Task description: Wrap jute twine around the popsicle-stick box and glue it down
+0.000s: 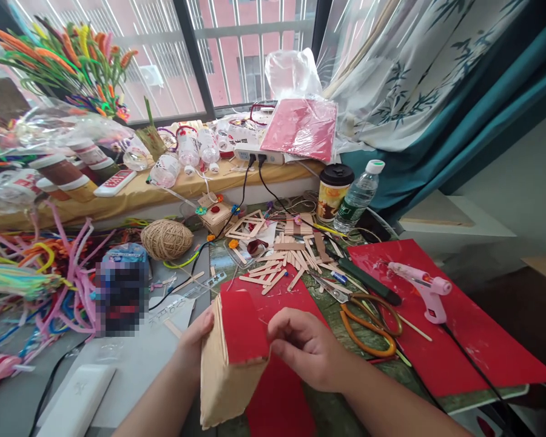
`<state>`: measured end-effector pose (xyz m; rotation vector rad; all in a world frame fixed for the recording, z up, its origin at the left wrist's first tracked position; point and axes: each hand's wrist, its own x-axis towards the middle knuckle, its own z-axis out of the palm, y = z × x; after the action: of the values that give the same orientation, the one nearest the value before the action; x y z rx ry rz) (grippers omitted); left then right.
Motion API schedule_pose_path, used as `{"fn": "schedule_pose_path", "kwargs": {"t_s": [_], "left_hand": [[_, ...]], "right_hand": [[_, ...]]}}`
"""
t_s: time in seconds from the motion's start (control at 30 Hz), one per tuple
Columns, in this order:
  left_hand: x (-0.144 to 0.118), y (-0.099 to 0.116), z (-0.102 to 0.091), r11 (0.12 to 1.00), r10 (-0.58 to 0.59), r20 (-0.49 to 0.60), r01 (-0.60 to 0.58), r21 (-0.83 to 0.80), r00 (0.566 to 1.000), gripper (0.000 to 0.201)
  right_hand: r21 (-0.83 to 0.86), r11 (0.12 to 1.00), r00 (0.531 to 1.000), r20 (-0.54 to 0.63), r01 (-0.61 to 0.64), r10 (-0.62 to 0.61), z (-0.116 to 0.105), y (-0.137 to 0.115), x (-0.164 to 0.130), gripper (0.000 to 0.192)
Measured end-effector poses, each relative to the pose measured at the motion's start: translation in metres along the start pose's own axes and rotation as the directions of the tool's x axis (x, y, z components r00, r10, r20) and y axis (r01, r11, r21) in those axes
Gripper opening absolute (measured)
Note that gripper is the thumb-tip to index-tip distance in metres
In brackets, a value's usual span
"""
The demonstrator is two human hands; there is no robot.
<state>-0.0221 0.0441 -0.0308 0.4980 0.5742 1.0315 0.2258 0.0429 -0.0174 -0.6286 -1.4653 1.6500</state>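
A small craft-stick box (230, 391), tilted and pale, is held up in front of me, with a red panel (244, 328) covering its upper face. My left hand (195, 343) grips its left side, the thumb along the edge and the other fingers hidden behind. At the panel's right edge my right hand (307, 352) is closed in a pinch, thumb against forefinger. A faint thin strand seems to run by its fingertips, but what they hold is too small to name. Below the box lies a red sheet (279, 394) on the table.
Loose craft sticks (295, 252) are scattered beyond the box. To the right lie orange-handled scissors (368, 328) and a pink glue gun (425, 288) on another red sheet (477, 340). A twine ball (167, 239), a lidded cup (333, 193) and a water bottle (358, 197) stand farther back.
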Motion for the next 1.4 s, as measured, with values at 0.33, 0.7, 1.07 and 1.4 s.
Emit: {"fn": "schedule_pose_path", "kwargs": {"t_s": [0.33,0.7,1.07,1.4], "left_hand": [[-0.013,0.036,-0.005,0.654,-0.167,0.445,-0.239,0.718,0.88,0.071],[-0.04,0.037,0.068,-0.451,-0.225,0.523,-0.564,0.692,0.822,0.054],[-0.031,0.02,0.068,-0.726,-0.084,0.707,-0.53,0.439,0.702,0.034],[-0.028,0.018,0.069,-0.743,-0.035,0.658,-0.46,0.486,0.752,0.036]], "right_hand": [[-0.214,0.948,0.928,0.238,-0.237,0.286,-0.005,-0.012,0.004,0.012],[-0.299,0.925,0.961,0.076,-0.234,0.267,-0.011,-0.008,0.009,0.024],[-0.604,0.793,0.99,-0.042,0.082,-0.134,-0.01,-0.016,0.007,0.015],[-0.647,0.758,0.993,-0.118,-0.088,0.015,-0.008,-0.019,0.007,0.015]]}}
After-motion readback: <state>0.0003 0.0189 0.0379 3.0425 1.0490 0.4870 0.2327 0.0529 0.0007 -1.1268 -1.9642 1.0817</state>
